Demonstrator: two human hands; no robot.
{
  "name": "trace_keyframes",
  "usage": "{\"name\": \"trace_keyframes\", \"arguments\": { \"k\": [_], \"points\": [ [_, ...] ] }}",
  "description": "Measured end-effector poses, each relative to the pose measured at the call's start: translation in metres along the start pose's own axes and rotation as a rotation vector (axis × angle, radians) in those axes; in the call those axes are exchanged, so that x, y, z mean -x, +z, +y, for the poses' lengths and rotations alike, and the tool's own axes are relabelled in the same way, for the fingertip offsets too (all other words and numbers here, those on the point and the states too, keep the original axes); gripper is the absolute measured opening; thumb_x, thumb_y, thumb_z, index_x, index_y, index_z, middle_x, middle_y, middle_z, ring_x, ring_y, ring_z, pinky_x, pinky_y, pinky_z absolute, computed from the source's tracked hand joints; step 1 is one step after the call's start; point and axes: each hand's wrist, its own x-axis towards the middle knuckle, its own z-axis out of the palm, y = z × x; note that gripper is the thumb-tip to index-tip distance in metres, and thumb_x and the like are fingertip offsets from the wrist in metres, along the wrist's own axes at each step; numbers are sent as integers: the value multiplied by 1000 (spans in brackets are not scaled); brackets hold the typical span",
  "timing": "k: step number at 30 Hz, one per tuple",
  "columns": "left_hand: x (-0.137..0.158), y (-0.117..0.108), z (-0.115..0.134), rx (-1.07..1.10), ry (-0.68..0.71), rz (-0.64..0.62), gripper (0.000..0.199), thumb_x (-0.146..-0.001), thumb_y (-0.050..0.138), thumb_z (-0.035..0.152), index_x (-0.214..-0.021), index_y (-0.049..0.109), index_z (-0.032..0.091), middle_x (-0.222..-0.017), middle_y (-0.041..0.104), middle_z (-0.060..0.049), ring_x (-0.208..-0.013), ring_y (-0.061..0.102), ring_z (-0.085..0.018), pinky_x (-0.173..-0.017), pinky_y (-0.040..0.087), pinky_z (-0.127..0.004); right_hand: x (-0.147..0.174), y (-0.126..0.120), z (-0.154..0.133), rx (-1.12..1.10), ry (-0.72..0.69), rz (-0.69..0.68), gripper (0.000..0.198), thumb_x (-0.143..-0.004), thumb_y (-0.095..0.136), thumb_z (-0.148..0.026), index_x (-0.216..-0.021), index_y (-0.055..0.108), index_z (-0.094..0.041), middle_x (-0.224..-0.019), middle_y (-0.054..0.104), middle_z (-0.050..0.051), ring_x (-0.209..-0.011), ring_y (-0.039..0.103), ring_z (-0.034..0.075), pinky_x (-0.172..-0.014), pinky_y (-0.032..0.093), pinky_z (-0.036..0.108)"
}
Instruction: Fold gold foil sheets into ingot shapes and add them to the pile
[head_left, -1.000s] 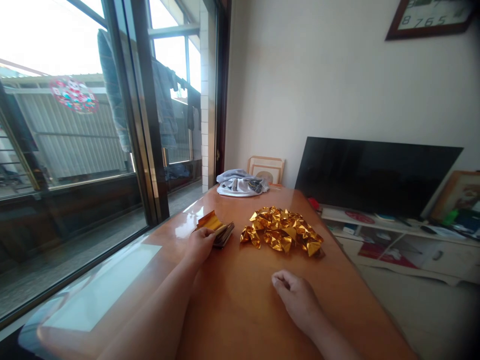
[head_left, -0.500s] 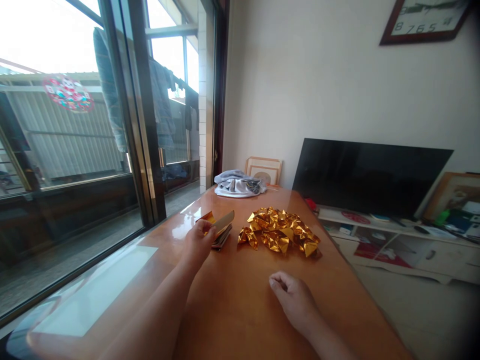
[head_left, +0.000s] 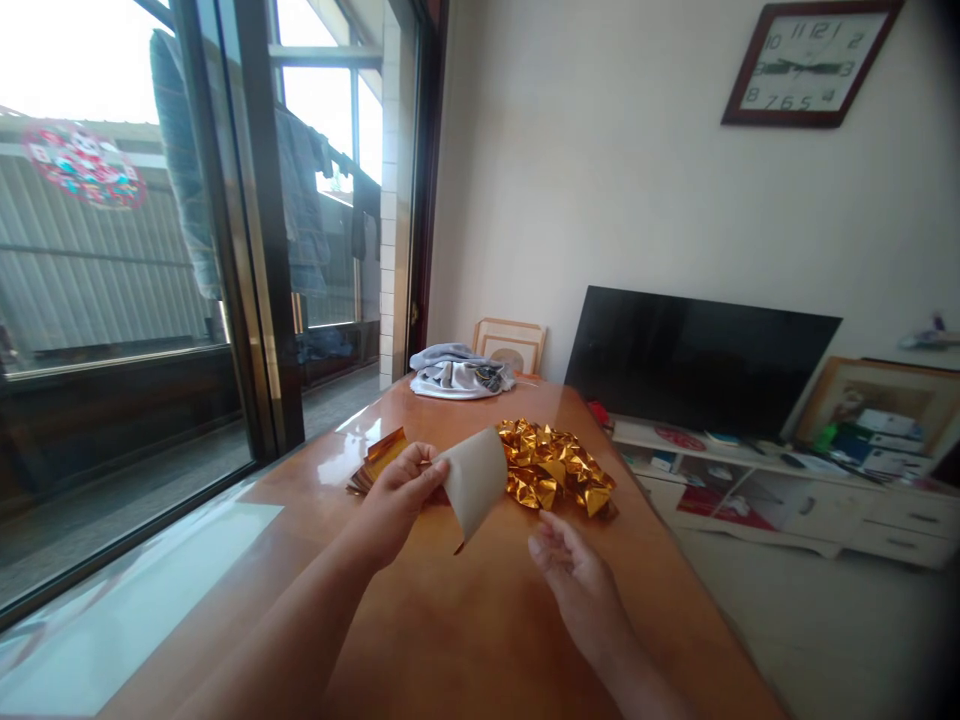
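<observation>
Between the thumb and fingers of my left hand [head_left: 401, 500] a sheet of foil paper [head_left: 478, 478] is pinched at its left end, curved, its pale side toward me. Behind that hand a stack of gold foil paper [head_left: 379, 460] lies on the wooden table [head_left: 450, 620]. My right hand [head_left: 574, 570] hovers right of the sheet with its fingers slightly apart and nothing in them. Just beyond it rests a heap of folded gold foil pieces [head_left: 559, 465], partly covered by the sheet.
A bundle of pale cloth [head_left: 457, 372] sits at the table's far end, near leaning frames [head_left: 514, 340]. On the right, a television [head_left: 697, 360] stands on a white cabinet [head_left: 810, 505]. Glass doors [head_left: 247, 250] run along the left side.
My left hand has drawn a sheet away from the stack and brought it rightward. My right hand has loosened from a curled shape, fingers opening. The view has shifted slightly right.
</observation>
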Motion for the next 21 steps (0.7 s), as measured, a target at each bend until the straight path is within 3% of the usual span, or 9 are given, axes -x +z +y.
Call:
{"name": "trace_keyframes", "arguments": {
  "k": [3,6,10,13,17,21],
  "points": [
    [2,7,-5,66,-75,-91,37,-80,74,50,-91,54,21,-83,63,-1,-74,62,-16,-70,53,-30,4,0,-19,-216,-19,-125,65,-87,65,-57,-142,53,-24,-141,59,11,-133,51,29,-105,44,39],
    [2,12,-15,70,-141,-148,36,-81,72,50,-95,57,20,-85,65,-3,-73,62,-16,-70,52,-29,8,1,-33,-395,-39,-277,53,-91,61,-54,-135,58,-25,-134,64,9,-126,56,27,-108,42,39],
    [0,12,-29,5,-163,-109,34,-82,71,49,-92,58,19,-82,64,-3,-71,60,-15,-67,49,-28,10,3,-26,-384,89,-260,38,-89,63,-54,-99,67,-18,-98,73,6,-92,64,22,-84,49,30],
    [-5,8,-37,-61,-167,-58,36,-81,72,50,-89,58,19,-77,62,0,-68,57,-14,-64,46,-26,8,4,-14,-338,151,-222,37,-84,66,-55,-82,58,-18,-73,63,-1,-67,55,14,-62,42,23],
    [-13,4,-48,-142,-168,-57,42,-77,74,55,-87,58,18,-74,59,1,-65,54,-13,-61,42,-25,2,6,-5,-304,173,-246,43,-77,69,-58,-76,52,-19,-65,53,-4,-56,46,10,-50,34,20],
    [-20,-1,-61,-221,-79,-76,42,-76,71,57,-82,57,18,-66,54,3,-59,49,-13,-56,38,-25,-3,8,-3,-189,228,-241,48,-74,66,-64,-78,51,-19,-62,54,-3,-47,45,8,-40,28,19]
  ]
}}
